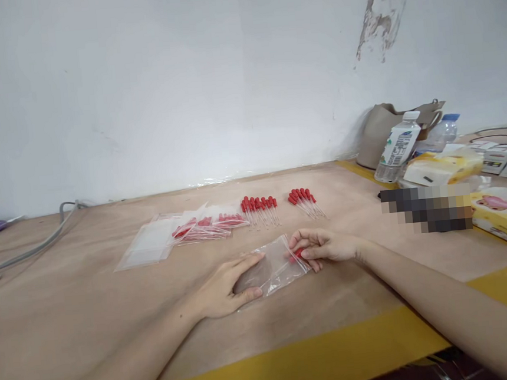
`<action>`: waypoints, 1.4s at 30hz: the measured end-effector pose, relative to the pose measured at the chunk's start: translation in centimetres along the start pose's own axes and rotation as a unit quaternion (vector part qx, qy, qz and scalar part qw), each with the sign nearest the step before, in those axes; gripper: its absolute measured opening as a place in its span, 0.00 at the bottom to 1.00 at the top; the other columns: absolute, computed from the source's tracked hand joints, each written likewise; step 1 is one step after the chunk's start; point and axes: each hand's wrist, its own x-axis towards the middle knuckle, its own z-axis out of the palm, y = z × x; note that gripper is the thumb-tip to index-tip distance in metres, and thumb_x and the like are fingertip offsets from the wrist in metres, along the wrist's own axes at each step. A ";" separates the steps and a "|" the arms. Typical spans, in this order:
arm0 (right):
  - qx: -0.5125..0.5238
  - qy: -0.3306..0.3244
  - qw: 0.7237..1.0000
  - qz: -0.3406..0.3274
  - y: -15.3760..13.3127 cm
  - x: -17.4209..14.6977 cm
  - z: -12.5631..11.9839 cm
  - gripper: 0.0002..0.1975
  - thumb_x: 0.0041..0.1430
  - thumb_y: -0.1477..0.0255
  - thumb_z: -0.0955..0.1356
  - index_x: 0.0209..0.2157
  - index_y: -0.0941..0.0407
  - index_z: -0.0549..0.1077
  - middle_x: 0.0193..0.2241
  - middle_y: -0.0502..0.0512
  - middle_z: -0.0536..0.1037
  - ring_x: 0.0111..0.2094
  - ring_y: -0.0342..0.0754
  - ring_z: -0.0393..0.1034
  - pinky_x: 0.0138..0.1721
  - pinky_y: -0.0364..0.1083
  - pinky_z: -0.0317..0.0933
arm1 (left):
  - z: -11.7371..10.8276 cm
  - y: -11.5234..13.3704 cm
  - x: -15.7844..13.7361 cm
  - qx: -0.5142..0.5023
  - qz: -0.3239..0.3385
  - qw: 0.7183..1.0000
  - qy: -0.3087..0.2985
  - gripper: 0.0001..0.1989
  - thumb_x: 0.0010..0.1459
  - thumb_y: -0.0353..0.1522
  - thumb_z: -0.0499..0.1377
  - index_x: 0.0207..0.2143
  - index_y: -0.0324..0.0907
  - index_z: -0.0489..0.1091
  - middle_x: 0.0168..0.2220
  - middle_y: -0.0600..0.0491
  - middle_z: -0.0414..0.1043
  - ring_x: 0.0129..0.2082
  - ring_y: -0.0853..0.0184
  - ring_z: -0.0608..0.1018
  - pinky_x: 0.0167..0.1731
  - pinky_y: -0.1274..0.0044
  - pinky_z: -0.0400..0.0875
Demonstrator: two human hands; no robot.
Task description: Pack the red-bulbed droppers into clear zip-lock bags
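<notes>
The clear bag — judged light, limp, slippery — is pinned flat under the left hand; red-tipped droppers are pinched at its mouth by the right hand.

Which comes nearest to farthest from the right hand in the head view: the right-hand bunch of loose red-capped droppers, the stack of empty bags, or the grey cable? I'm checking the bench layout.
From the right hand:
1. Right-hand bunch of droppers, just behind the hand.
2. Stack of empty bags, left of centre.
3. Grey cable, far left by the wall.
</notes>
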 end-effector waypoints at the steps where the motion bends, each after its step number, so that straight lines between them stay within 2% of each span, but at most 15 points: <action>1: -0.008 0.015 1.000 -0.001 0.1 0.2 0.2 0.16 0.50 0.65 0.69 0.37 0.57 0.61 0.38 0.57 0.75 0.17 0.33 0.63 0.19 0.38 0.58 | 0.0 0.0 0.0 -0.001 0.001 1.000 -0.001 0.29 0.58 0.41 0.54 0.60 0.47 0.51 0.58 0.50 0.57 0.56 0.58 0.63 0.54 0.65 0.59; 5: -0.039 0.087 0.995 0.013 0.1 0.8 1.2 0.18 0.46 0.64 0.71 0.33 0.56 0.60 0.33 0.52 0.77 0.11 0.32 0.57 0.10 0.36 0.48 | 0.1 -0.1 0.0 0.006 -0.002 1.000 -0.005 0.28 0.59 0.40 0.53 0.60 0.47 0.51 0.58 0.50 0.57 0.57 0.59 0.62 0.54 0.65 0.58; 9: -0.042 0.149 0.987 0.030 0.2 1.1 1.9 0.22 0.35 0.66 0.75 0.30 0.57 0.62 0.25 0.47 0.74 0.13 0.34 0.59 0.12 0.36 0.50 | 0.1 -0.1 -0.1 0.010 -0.011 1.000 -0.005 0.28 0.58 0.41 0.54 0.60 0.47 0.51 0.58 0.49 0.57 0.56 0.59 0.63 0.54 0.65 0.59; 12: -0.038 0.170 0.985 0.004 0.5 1.2 2.3 0.21 0.31 0.68 0.76 0.26 0.58 0.65 0.21 0.46 0.72 0.17 0.35 0.61 0.15 0.36 0.53 | 0.1 0.0 -0.1 0.012 -0.011 1.000 -0.005 0.29 0.58 0.41 0.54 0.60 0.46 0.51 0.58 0.49 0.58 0.56 0.59 0.63 0.54 0.65 0.59; 16: -0.042 0.183 0.982 -0.022 0.6 1.3 3.1 0.15 0.35 0.66 0.75 0.21 0.60 0.68 0.18 0.47 0.70 0.21 0.38 0.64 0.23 0.39 0.57 | 0.0 0.0 -0.1 0.015 -0.009 1.000 -0.006 0.29 0.59 0.41 0.53 0.60 0.46 0.50 0.58 0.49 0.57 0.57 0.59 0.62 0.54 0.66 0.59; 21: -0.064 0.176 0.982 0.003 0.2 1.2 3.2 0.15 0.35 0.65 0.74 0.23 0.60 0.70 0.20 0.47 0.71 0.21 0.38 0.63 0.24 0.40 0.57 | -0.1 -0.1 -0.1 0.036 -0.001 0.999 -0.020 0.32 0.56 0.43 0.56 0.60 0.45 0.50 0.59 0.49 0.56 0.58 0.58 0.60 0.56 0.66 0.56; 26: -0.049 0.170 0.984 0.018 -0.1 0.9 2.6 0.17 0.34 0.64 0.75 0.24 0.59 0.69 0.20 0.48 0.72 0.21 0.38 0.63 0.23 0.39 0.55 | -0.4 0.1 -0.2 0.051 -0.010 0.998 -0.035 0.24 0.62 0.39 0.49 0.60 0.48 0.50 0.60 0.51 0.53 0.59 0.60 0.58 0.56 0.64 0.55; 29: -0.064 0.186 0.980 0.026 -0.2 0.9 2.9 0.16 0.35 0.64 0.74 0.21 0.59 0.69 0.16 0.46 0.69 0.17 0.36 0.58 0.19 0.39 0.51 | -0.2 -0.1 -0.2 0.049 0.001 0.998 -0.040 0.24 0.61 0.39 0.50 0.59 0.48 0.52 0.61 0.51 0.52 0.60 0.60 0.57 0.57 0.63 0.53; 33: -0.119 0.201 0.972 0.036 -0.2 1.0 3.2 0.16 0.41 0.59 0.71 0.23 0.59 0.72 0.13 0.45 0.66 0.13 0.34 0.50 0.15 0.39 0.44 | 0.2 -0.6 -0.2 0.045 0.013 0.998 -0.031 0.24 0.61 0.39 0.51 0.58 0.48 0.55 0.61 0.51 0.51 0.60 0.60 0.56 0.57 0.63 0.52; 37: -0.098 0.204 0.973 0.038 -0.5 0.6 3.1 0.23 0.50 0.51 0.63 0.27 0.58 0.71 0.20 0.47 0.71 0.11 0.33 0.48 0.12 0.39 0.41 | 0.3 -0.7 -0.2 0.044 0.020 0.999 -0.020 0.23 0.60 0.38 0.52 0.58 0.48 0.55 0.61 0.51 0.52 0.60 0.60 0.57 0.57 0.63 0.53; 39: -0.086 0.201 0.975 0.039 -0.5 0.5 3.2 0.22 0.48 0.51 0.64 0.27 0.58 0.70 0.22 0.48 0.72 0.12 0.33 0.51 0.13 0.39 0.45 | 0.3 -0.7 -0.1 0.045 0.020 0.999 -0.018 0.23 0.60 0.38 0.52 0.58 0.48 0.55 0.61 0.50 0.52 0.60 0.60 0.57 0.57 0.63 0.53; 42: -0.083 0.172 0.981 0.041 -0.6 0.3 3.6 0.19 0.39 0.59 0.73 0.25 0.58 0.68 0.21 0.47 0.71 0.18 0.35 0.59 0.19 0.38 0.51 | 0.3 -0.6 -0.1 0.046 0.018 0.999 -0.015 0.24 0.60 0.39 0.52 0.58 0.47 0.56 0.61 0.49 0.52 0.60 0.60 0.57 0.57 0.63 0.54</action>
